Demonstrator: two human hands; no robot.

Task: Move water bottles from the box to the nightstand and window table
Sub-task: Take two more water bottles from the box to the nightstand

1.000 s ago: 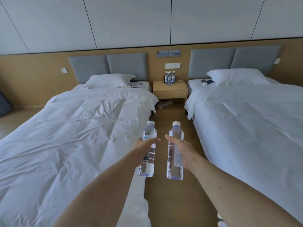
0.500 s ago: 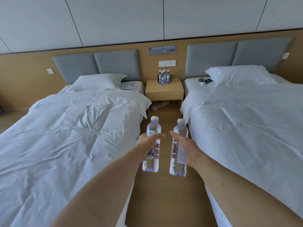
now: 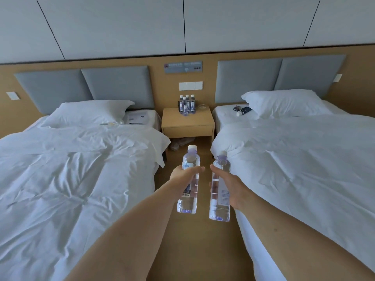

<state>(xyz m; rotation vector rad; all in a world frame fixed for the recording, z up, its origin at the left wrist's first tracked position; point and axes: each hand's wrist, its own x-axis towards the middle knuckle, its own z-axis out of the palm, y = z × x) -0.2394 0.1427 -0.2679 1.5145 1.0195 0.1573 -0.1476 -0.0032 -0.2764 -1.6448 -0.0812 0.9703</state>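
Standing nearly upright with their caps toward the far wall, two clear water bottles are held out over the aisle of wooden floor (image 3: 194, 246) between two beds. The left bottle (image 3: 188, 183) leans its cap slightly to the right; its long axis runs from a ribbed base up to a white cap, and a printed label wraps the middle. The right bottle (image 3: 219, 189) stands a little lower in view, tilted slightly right as well, its label showing fine print on white. Both look full and sealed, with a faint violet tint at neck and base.

The left hand (image 3: 183, 175) is wrapped around the upper half of its bottle, thumb lying across the front. The right hand (image 3: 229, 186) is clasped around the middle of the other, fingers behind it. The two bottles are just beside each other, not touching.

Ahead, against the wall, a wooden nightstand (image 3: 188, 123) carries a cluster of small bottles (image 3: 186, 104) near its back edge. White duvets cover the left bed (image 3: 71, 179) and the right bed (image 3: 304, 163).
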